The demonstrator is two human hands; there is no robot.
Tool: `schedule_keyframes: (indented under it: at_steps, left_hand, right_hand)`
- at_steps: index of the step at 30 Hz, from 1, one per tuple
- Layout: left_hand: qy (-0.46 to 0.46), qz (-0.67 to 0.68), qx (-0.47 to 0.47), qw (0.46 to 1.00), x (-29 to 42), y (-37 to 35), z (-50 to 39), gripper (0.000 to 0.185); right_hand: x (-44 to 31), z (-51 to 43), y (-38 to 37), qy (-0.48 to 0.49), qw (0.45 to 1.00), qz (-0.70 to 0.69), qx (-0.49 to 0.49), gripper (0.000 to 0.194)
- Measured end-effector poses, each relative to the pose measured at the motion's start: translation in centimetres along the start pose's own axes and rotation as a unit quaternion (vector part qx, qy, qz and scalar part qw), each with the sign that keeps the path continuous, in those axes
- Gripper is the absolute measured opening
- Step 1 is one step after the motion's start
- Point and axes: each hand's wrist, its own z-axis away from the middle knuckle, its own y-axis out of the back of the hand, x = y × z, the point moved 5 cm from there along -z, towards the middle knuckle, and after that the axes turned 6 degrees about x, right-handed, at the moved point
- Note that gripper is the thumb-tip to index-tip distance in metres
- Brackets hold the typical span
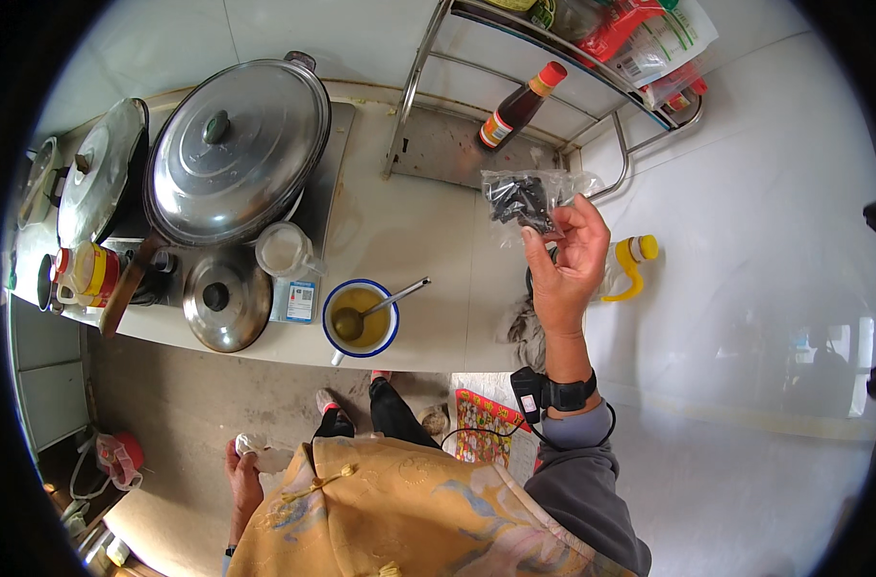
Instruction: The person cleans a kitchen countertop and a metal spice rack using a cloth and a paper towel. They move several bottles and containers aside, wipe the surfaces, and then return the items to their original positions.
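Observation:
My right hand (571, 267) pinches a clear plastic bag (521, 202) with dark contents, held up over the counter in front of the metal rack. Low on the left, my left hand (244, 476) grips a crumpled white piece, paper or cloth (254, 443), beside the yellow patterned garment. A white enamel mug (393, 342) with a blue rim stands near the counter's front edge. It holds a yellowish liquid and a metal ladle (402, 292). Behind the bag, a dark sauce bottle (511, 115) with a red cap stands on the rack's lower shelf.
A large lidded wok (246, 166) and another lidded pan (95, 173) sit on the stove at left. Near them are a loose metal lid (239, 310), a plastic measuring cup (282, 249) and an oil bottle (91, 274). A yellow-capped bottle (622, 270) and grey cloth (528, 335) lie beside my right arm.

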Motion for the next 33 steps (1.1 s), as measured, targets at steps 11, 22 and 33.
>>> schedule_keyframes:
  at_steps: [11, 22, 33]
  left_hand:
    - [-0.007, -0.009, -0.019, 1.0, 0.5, 0.8, 0.0, 0.028]
    - [-0.007, -0.032, -0.033, 0.999, 0.6, 1.1, 0.2, 0.028]
    - [-0.004, -0.043, -0.027, 0.999, 0.4, 0.9, 0.1, 0.027]
  right_hand:
    - [-1.2, 1.3, 0.2, -0.06, 0.996, -0.069, -0.011, 0.064]
    - [-0.3, 2.7, 1.0, -0.106, 0.992, -0.07, -0.027, 0.058]
    - [0.8, 3.6, 1.8, -0.131, 0.99, -0.048, -0.033, 0.057]
